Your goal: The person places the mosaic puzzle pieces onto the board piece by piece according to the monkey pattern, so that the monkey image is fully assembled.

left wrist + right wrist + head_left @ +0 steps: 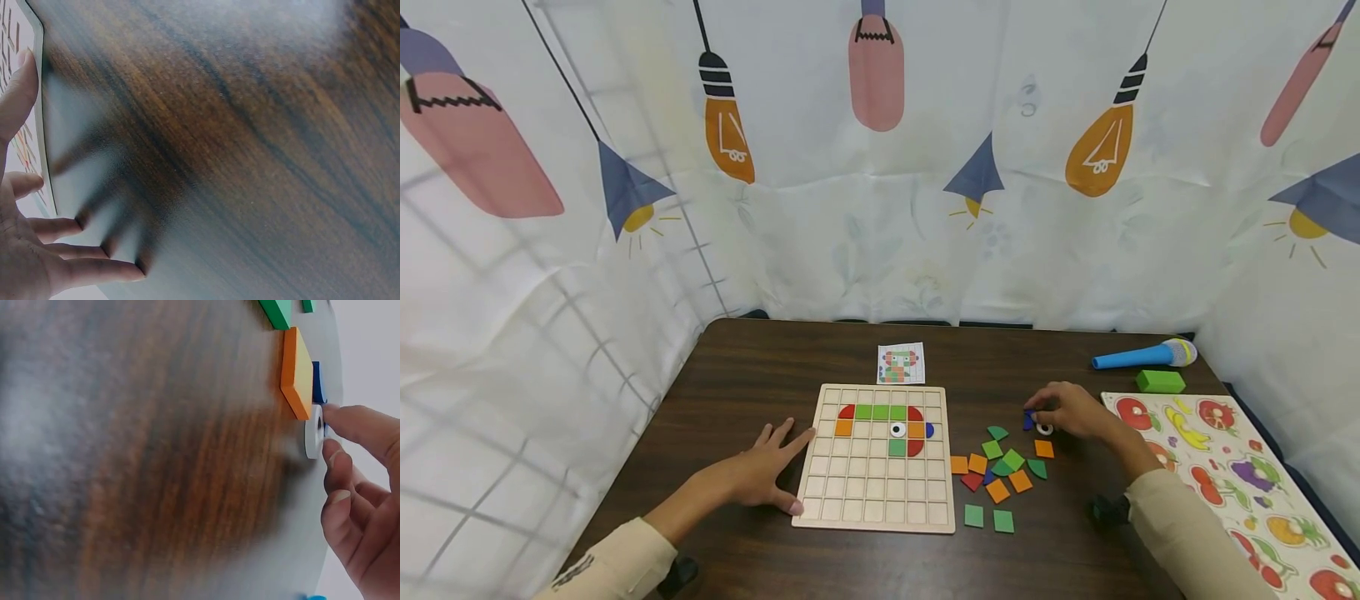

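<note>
My left hand (758,471) has its fingers spread, with thumb and forefinger at the left edge of a wooden grid board (850,510). In the left wrist view the thumb lies on the board's rim and other fingertips touch the table. Red, green, orange and blue pieces and one round eye piece (897,429) sit in the board's upper cells. Right of the loose pieces, my right hand (1067,408) pinches a small blue piece (1027,413), mostly hidden by the fingertips. A white eye piece (314,431) lies just beside those fingertips, near an orange square (296,375).
Several loose coloured pieces (1013,460) lie right of the board. A small pattern card (901,363) is behind it. At the right are a blue toy microphone (1138,355), a green block (1161,382) and a fruit picture board (1225,467). A printed curtain (820,250) surrounds the table.
</note>
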`<action>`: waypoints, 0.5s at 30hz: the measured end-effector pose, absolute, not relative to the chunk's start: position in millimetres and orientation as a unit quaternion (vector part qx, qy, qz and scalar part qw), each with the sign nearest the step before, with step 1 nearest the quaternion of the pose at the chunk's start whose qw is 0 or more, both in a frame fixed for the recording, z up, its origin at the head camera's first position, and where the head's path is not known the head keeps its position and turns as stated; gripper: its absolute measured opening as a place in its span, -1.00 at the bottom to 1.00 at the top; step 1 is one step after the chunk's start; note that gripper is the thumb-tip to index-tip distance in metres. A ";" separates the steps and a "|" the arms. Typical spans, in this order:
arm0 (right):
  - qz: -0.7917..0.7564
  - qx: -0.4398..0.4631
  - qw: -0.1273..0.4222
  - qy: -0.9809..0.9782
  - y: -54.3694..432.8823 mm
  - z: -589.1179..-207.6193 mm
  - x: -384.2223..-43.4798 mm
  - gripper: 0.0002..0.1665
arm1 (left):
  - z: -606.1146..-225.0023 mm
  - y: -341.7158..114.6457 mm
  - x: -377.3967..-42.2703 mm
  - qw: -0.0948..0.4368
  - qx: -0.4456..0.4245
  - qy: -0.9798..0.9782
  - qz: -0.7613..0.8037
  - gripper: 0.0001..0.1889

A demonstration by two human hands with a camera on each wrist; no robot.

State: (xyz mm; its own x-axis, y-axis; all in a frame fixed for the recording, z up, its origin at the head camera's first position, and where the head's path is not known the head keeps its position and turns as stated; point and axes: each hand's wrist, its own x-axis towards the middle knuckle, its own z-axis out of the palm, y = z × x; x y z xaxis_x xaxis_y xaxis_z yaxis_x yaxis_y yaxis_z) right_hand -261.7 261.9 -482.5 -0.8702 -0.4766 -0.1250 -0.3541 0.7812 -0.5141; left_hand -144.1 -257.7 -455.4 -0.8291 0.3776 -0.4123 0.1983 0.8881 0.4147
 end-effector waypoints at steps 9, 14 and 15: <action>-0.247 -0.235 0.124 0.932 264.3 -483.4 -268.6 -0.84 | -455.5 -258.3 -144.2 0.254 0.153 0.938 0.179 0.19; -0.239 -0.222 0.126 0.937 263.8 -483.5 -270.0 -0.85 | -454.8 -257.5 -145.1 0.260 0.149 0.938 0.174 0.19; -0.236 -0.220 0.126 0.938 263.5 -483.4 -269.9 -0.85 | -454.9 -257.4 -145.3 0.261 0.148 0.938 0.173 0.19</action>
State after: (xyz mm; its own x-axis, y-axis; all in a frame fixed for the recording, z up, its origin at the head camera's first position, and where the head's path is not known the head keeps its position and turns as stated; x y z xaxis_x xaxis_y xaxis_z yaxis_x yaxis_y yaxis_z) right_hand -269.9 263.5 -483.4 -0.8716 -0.4718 -0.1330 -0.3523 0.7917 -0.4991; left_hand -145.3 -257.4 -454.9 -0.8203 0.3675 -0.4382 0.1874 0.8966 0.4012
